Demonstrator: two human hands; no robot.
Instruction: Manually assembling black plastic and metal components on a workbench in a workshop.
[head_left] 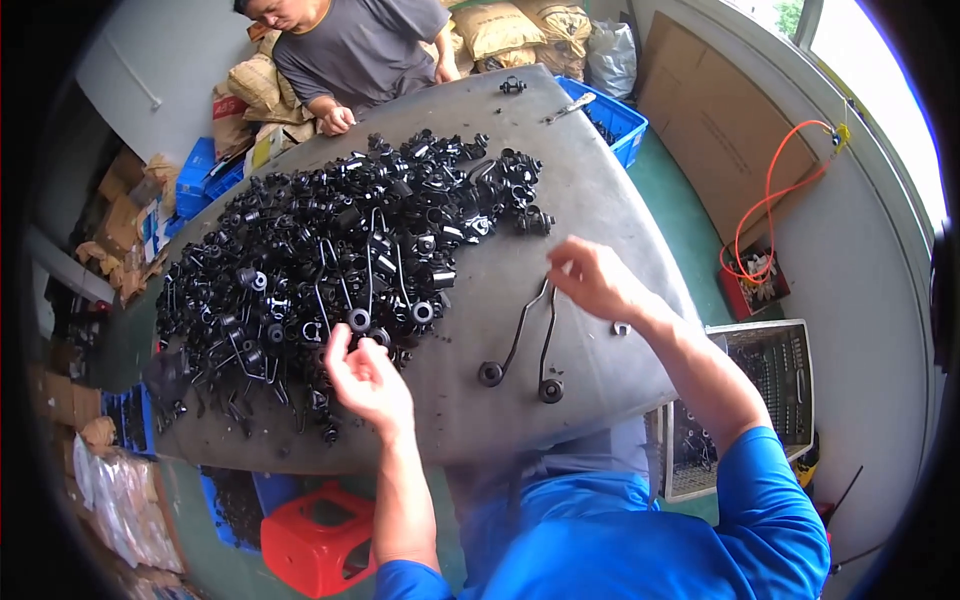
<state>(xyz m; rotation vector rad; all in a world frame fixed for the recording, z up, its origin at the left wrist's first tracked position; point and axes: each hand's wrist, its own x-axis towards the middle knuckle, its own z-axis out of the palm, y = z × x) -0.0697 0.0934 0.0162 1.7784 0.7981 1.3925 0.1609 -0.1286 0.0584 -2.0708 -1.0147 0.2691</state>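
A big heap of black metal parts (300,220), with clamps, bent rods and round bushings, covers the left and middle of the grey table (470,420). At the heap's near edge is my left hand (370,385), palm partly up, fingers apart and loosely bent. Just beyond its fingertips is a round black bushing (358,319) on a thin rod. To the right, my right hand (595,280) has its fingers closed at the upper end of two bent black rods (548,335). Their bushing ends (550,390) point toward me, side by side.
Across the table a person in a grey shirt (360,60) rests a hand near the heap. A single black part (512,86) and a metal tool (570,108) lie at the far end. Blue bin (625,125), grey crate (808,385) and red stool (300,545) stand around the table.
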